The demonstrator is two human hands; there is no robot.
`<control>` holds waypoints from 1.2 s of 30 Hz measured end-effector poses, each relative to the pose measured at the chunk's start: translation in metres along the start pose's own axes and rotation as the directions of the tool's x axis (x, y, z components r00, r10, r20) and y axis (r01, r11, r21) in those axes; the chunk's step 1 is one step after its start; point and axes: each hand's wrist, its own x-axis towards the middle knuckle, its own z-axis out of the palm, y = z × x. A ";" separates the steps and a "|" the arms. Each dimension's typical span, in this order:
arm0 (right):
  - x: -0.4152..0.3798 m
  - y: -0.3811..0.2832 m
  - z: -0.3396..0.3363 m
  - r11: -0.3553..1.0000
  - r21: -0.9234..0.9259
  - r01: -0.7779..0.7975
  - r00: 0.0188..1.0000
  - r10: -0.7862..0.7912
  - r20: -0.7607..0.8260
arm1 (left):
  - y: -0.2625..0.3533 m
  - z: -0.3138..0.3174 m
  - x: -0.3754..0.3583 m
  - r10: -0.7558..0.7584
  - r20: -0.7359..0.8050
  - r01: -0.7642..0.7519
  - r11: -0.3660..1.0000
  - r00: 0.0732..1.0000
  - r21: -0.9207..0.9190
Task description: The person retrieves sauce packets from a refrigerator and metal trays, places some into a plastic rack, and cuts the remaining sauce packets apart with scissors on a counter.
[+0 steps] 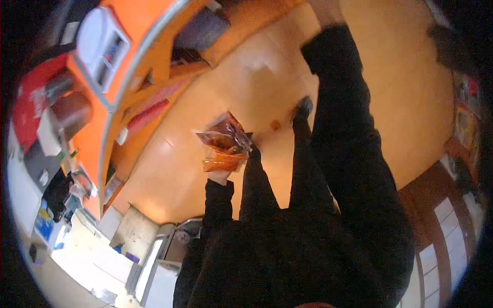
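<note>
My left hand (220, 176) is closed around the lower end of several clear plastic packets (226, 141) with reddish-brown and orange contents. The packets fan out above the hand, in front of my legs, and hide most of the fingers. My right arm, in a black sleeve, stretches far forward to the top edge of the view. There my right hand (324, 11) is blurred and partly cut off, so its fingers do not show clearly.
An orange counter (134, 31) with a grey edge runs along the left, with open shelves below. On it are a white device (97, 43) and a red package (37, 97). Colourful goods (466, 118) stand at far right. A dark shoe (303, 109) is on the orange floor (246, 87).
</note>
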 end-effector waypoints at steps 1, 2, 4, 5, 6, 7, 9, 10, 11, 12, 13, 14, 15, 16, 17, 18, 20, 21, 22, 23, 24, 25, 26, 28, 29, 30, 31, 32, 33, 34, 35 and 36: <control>-0.042 0.025 0.000 0.999 -0.013 -0.050 0.999 0.051 0.012 | -0.003 -0.012 0.007 -0.072 0.121 0.094 0.978 0.990 -0.188; -0.095 0.060 0.004 0.989 -0.040 -0.143 0.987 0.146 0.066 | -0.005 -0.024 0.018 -0.113 0.142 0.149 0.950 0.983 -0.273; -0.228 0.145 0.024 0.903 -0.105 -0.416 0.870 0.429 0.242 | -0.009 -0.049 0.036 -0.179 -0.008 0.167 0.934 0.984 -0.316; -0.350 0.230 0.038 0.788 0.085 -0.609 0.741 0.528 0.416 | -0.018 -0.064 0.044 -0.195 -0.077 0.163 0.937 0.978 -0.308; -0.467 0.312 0.052 0.551 0.207 -0.808 0.556 0.600 0.575 | -0.027 -0.081 0.051 -0.128 -0.173 0.101 0.982 0.977 -0.159; -0.580 0.391 0.066 0.285 0.213 -0.935 0.350 0.633 0.691 | -0.039 -0.110 0.059 -0.144 -0.173 0.117 0.980 0.974 -0.158; -0.651 0.387 0.080 0.443 -0.461 -0.769 0.068 0.774 0.630 | -0.063 -0.160 0.075 -0.177 0.025 0.175 0.925 0.984 -0.339; -0.684 0.384 0.087 0.450 -0.710 -0.542 -0.076 0.815 0.575 | -0.076 -0.179 0.081 -0.143 0.029 0.145 0.945 0.989 -0.295; -0.696 0.373 0.093 0.464 -0.794 -0.393 -0.096 0.838 0.537 | -0.086 -0.197 0.088 -0.153 0.035 0.156 0.938 0.988 -0.308; -0.708 0.363 0.099 0.463 -0.855 -0.233 -0.116 0.860 0.497 | -0.098 -0.210 0.096 -0.186 0.044 0.189 0.917 0.982 -0.352; -0.741 0.366 0.113 0.373 -0.877 -0.304 -0.021 0.917 0.397 | -0.104 -0.224 0.102 -0.229 0.055 0.232 0.888 0.972 -0.396; -0.766 0.366 0.122 0.285 -0.880 -0.379 0.063 0.957 0.283 | -0.114 -0.233 0.109 -0.271 0.071 0.274 0.853 0.960 -0.444; -0.785 0.361 0.127 0.279 -0.881 -0.382 0.051 0.958 0.281 | -0.120 -0.242 0.115 -0.301 0.097 0.309 0.819 0.949 -0.484; -0.794 0.350 0.136 0.259 -0.886 -0.385 0.150 0.965 0.217 | -0.125 -0.246 0.122 -0.332 0.123 0.346 0.783 0.935 -0.517; -0.813 0.375 0.160 0.249 -0.885 -0.394 0.242 0.957 0.161 | -0.139 -0.256 0.139 -0.364 0.148 0.381 0.734 0.920 -0.562; -0.817 0.382 0.168 0.254 -0.881 -0.398 0.237 0.957 0.169 | -0.145 -0.259 0.145 -0.393 0.184 0.420 0.680 0.901 -0.601; -0.827 0.384 0.174 0.240 -0.446 -0.862 0.148 0.961 0.231 | -0.152 -0.259 0.154 -0.434 0.256 0.482 0.560 0.864 -0.674; -0.827 0.381 0.174 0.164 -0.154 -0.974 0.116 0.953 0.280 | -0.152 -0.256 0.158 -0.437 0.297 0.505 0.508 0.849 -0.698; -0.821 0.377 0.173 0.058 0.149 -0.987 0.105 0.939 0.329 | -0.150 -0.247 0.162 -0.436 0.341 0.532 0.462 0.833 -0.709; -0.806 0.368 0.172 0.006 0.302 -0.953 0.118 0.927 0.356 | -0.146 -0.233 0.166 -0.419 0.362 0.540 0.468 0.833 -0.700; -0.788 0.359 0.171 -0.056 0.442 -0.895 0.132 0.914 0.383 | -0.141 -0.217 0.170 -0.380 0.338 0.505 0.561 0.861 -0.656; -0.752 0.350 0.165 0.026 0.374 -0.927 0.168 0.921 0.353 | -0.136 -0.196 0.175 -0.331 0.320 0.461 0.647 0.888 -0.608; -0.711 0.334 0.153 0.103 0.297 -0.949 0.201 0.926 0.320 | -0.130 -0.174 0.175 -0.282 0.303 0.410 0.721 0.910 -0.559; -0.610 0.294 0.118 0.259 0.130 -0.957 0.285 0.924 0.255 | -0.118 -0.132 0.168 -0.207 0.305 0.342 0.793 0.930 -0.505; -0.558 0.266 0.100 0.326 0.042 -0.944 0.327 0.917 0.228 | -0.112 -0.117 0.159 -0.211 0.340 0.349 0.838 0.916 -0.419; -0.503 0.225 0.076 0.340 0.307 -0.889 0.417 0.877 0.237 | -0.105 -0.097 0.152 -0.218 0.374 0.348 0.879 0.901 -0.326; -0.439 0.171 0.053 0.329 0.549 -0.768 0.512 0.830 0.219 | -0.080 -0.057 0.145 -0.189 0.137 0.226 0.907 0.972 -0.355; -0.387 0.124 0.019 0.380 0.544 -0.748 0.578 0.776 0.253 | -0.071 -0.036 0.136 -0.166 0.156 0.212 0.912 0.974 -0.352; -0.343 0.077 -0.013 0.430 0.537 -0.726 0.636 0.716 0.288 | -0.063 -0.021 0.126 -0.137 0.346 0.279 0.871 0.928 -0.403; -0.308 0.031 -0.040 0.474 0.505 -0.721 0.676 0.641 0.364 | -0.052 0.000 0.115 -0.088 0.523 0.355 0.828 0.848 -0.435; -0.283 -0.008 -0.062 0.521 0.473 -0.711 0.703 0.560 0.439 | -0.036 0.030 0.102 -0.210 0.259 0.304 0.859 0.943 -0.412; -0.268 -0.042 -0.074 0.516 0.448 -0.730 0.681 0.501 0.533 | -0.030 0.037 0.095 -0.191 0.274 0.295 0.861 0.943 -0.414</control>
